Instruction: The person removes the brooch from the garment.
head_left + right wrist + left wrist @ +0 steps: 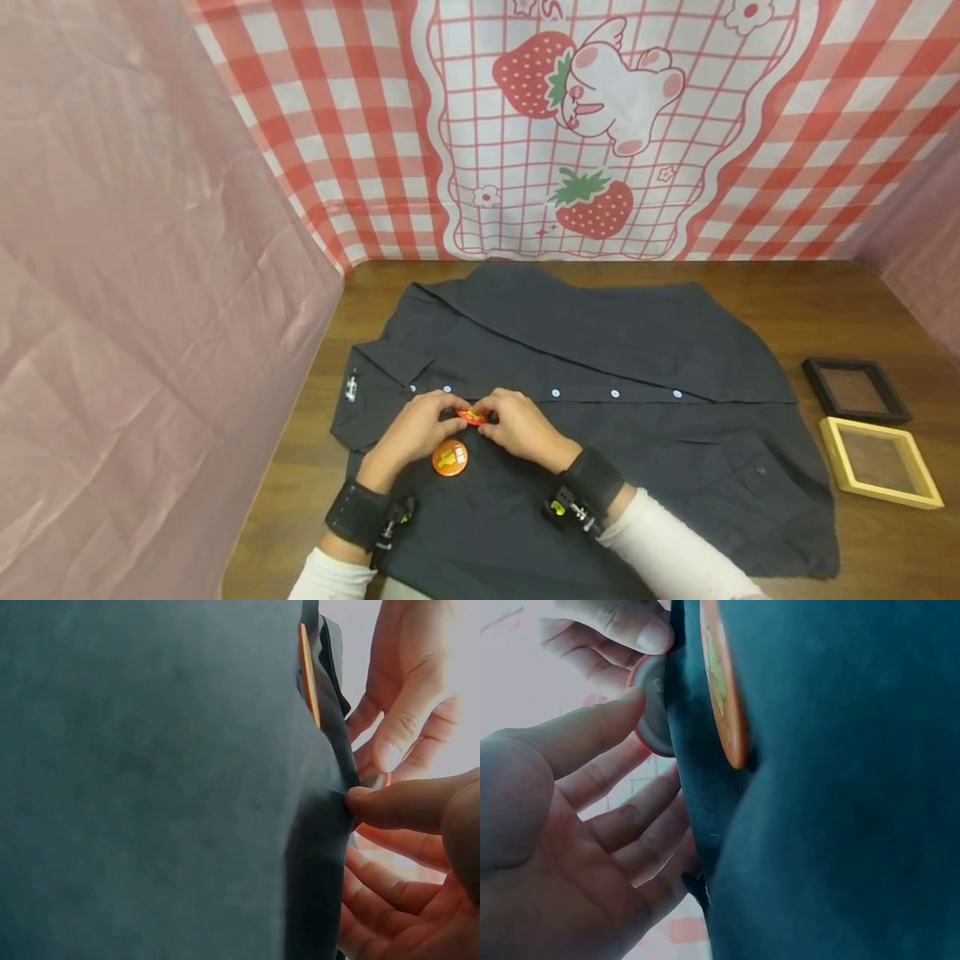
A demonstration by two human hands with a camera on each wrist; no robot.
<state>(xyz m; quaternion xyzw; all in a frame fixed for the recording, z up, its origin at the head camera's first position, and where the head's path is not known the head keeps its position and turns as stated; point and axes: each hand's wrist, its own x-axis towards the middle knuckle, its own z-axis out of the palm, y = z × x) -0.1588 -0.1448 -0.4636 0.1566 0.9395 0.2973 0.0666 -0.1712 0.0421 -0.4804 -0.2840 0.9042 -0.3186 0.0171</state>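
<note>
A dark button-up shirt (pixel 600 467) lies spread on the table, its collar toward the left. Near its collar end, the left hand (pixel 420 427) pinches a round red pin badge (pixel 472 416) at its left edge. The badge's grey back (pixel 657 712) faces the left wrist camera, with the left thumb against it. From the other side the right hand (pixel 519 423) pinches the same badge, its thumb (pixel 375 808) against the dark cloth at the badge's edge. Just below the hands, an orange pin badge (pixel 450 457) with a yellow figure sits on the shirt front. The badge's pin is hidden.
To the right of the shirt lie a black frame (pixel 855 412) and a light yellow frame (pixel 922 492) on the wooden table (pixel 900 550). A red checked cloth (pixel 360 125) hangs behind, and a pink curtain (pixel 150 292) stands at the left.
</note>
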